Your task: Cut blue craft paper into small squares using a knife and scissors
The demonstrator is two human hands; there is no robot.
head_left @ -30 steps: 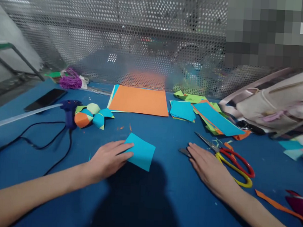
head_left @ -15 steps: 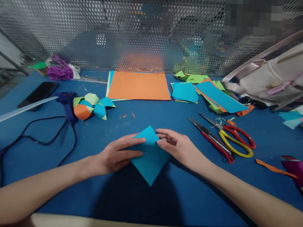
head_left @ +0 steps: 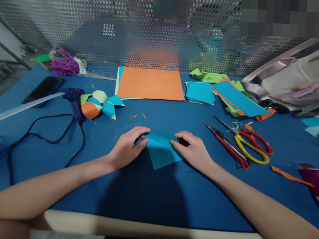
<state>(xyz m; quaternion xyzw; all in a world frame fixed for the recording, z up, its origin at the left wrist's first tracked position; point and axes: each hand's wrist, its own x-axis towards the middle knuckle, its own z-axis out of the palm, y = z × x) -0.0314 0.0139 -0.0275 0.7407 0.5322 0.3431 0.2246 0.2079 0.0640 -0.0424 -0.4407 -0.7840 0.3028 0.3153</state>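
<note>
A square of blue paper (head_left: pixel 161 151) is held between my two hands above the blue tabletop, one corner pointing toward me. My left hand (head_left: pixel 130 146) pinches its left upper edge between thumb and fingers. On the other side, my right hand (head_left: pixel 194 148) pinches the right edge in the same way. Beyond the hands lie an orange sheet (head_left: pixel 152 83) on a stack of coloured sheets and a small pile of blue squares (head_left: pixel 200 92). Folded orange, green and blue paper pieces (head_left: pixel 101 104) rest to the left.
A glue gun (head_left: pixel 74 102) with its cable and a black phone (head_left: pixel 43 91) lie left. Right are a red-handled cutter (head_left: pixel 229 146), scissors (head_left: pixel 251 149), blue paper strips (head_left: pixel 240 98) and an orange scrap (head_left: pixel 290 176). A perforated metal panel (head_left: pixel 86 33) stands behind.
The blue paper has turned from a diamond pose and looks flatter. My left fingers have moved off its face to its edge, and my right hand has shifted slightly right. The camera view has shifted.
</note>
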